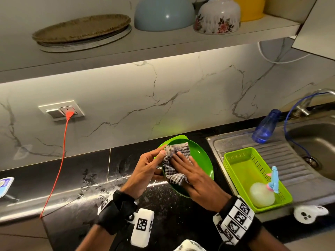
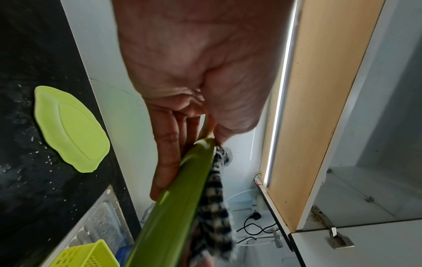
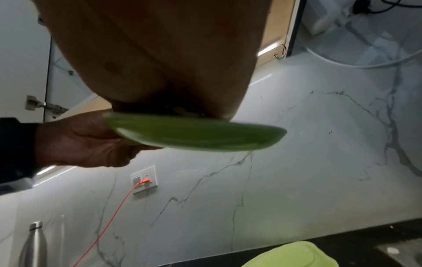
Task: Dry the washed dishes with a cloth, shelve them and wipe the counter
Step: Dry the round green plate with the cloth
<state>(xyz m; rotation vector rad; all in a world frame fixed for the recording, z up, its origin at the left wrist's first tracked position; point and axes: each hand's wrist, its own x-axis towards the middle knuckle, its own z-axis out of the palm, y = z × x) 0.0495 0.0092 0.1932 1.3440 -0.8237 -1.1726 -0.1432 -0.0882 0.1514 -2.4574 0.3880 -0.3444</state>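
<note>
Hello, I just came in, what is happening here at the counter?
A person is drying a green plate with a checkered cloth. The left hand grips the plate by its rim, held above the wet black counter, while the right hand presses the cloth flat against the plate's inner face. A second, lighter green plate lies on the counter behind. Beside the sink a green basket holds more items. Bowls already stand on the shelf above.
</note>
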